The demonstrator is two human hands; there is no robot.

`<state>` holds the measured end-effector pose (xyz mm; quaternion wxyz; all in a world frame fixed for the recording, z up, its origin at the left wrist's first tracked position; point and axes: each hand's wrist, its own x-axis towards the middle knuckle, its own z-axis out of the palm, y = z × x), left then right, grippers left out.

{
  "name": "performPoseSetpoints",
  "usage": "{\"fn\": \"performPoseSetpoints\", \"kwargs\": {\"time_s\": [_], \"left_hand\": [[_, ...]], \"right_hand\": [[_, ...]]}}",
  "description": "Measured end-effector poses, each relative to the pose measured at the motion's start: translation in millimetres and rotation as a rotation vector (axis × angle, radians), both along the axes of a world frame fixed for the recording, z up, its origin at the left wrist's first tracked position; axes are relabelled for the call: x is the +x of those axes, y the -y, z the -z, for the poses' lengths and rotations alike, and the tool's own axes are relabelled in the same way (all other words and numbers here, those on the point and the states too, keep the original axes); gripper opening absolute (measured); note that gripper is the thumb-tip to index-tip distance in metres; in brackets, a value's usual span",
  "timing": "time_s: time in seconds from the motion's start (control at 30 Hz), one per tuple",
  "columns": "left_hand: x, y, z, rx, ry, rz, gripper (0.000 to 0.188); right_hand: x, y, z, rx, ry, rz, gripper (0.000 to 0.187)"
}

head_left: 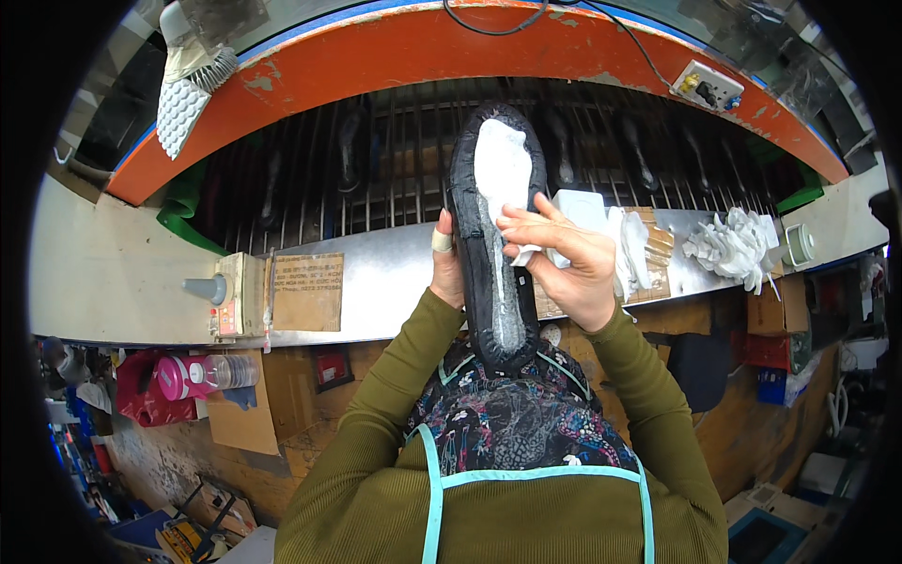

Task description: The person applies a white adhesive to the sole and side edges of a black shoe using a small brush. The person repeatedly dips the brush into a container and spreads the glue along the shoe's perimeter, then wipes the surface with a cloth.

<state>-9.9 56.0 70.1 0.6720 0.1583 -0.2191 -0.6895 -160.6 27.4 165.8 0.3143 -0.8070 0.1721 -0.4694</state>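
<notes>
In front of me a black shoe upper (pixel 474 246) stands on its toe-to-heel length, its grey bottom facing me and its toe end pointing away. A white pad-like piece (pixel 504 158) covers the forefoot part of that bottom. My left hand (pixel 448 261), a pale wrap on its thumb, is closed against the upper's left side. Over the upper's right edge, my right hand (pixel 571 258) has thumb and fingers drawn together on a small white scrap (pixel 526 255). Part of the bottom is hidden behind the right fingers.
A metal ledge (pixel 395 293) runs across, holding a cardboard sheet (pixel 308 293), a white block (pixel 581 209), and a pile of white scraps (pixel 731 246). Beyond lie metal bars with several dark shoes (pixel 639 155) under an orange beam (pixel 376 80). A beige box (pixel 240 293) stands left.
</notes>
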Motion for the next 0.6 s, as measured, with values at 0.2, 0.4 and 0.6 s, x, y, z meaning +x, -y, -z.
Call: {"fn": "performPoseSetpoints", "kwargs": {"time_s": [0.2, 0.4, 0.6], "left_hand": [[-7, 0, -9, 0.132, -0.03, 0.006, 0.083], [-5, -5, -10, 0.069, 0.106, 0.001, 0.097], [-3, 1, -7, 0.051, 0.058, 0.003, 0.094]], "right_hand": [[5, -8, 1, -0.065, -0.041, 0.014, 0.026], [-10, -14, 5, -0.169, -0.14, 0.011, 0.026], [-17, -18, 12, -0.342, -0.222, 0.058, 0.024]]}}
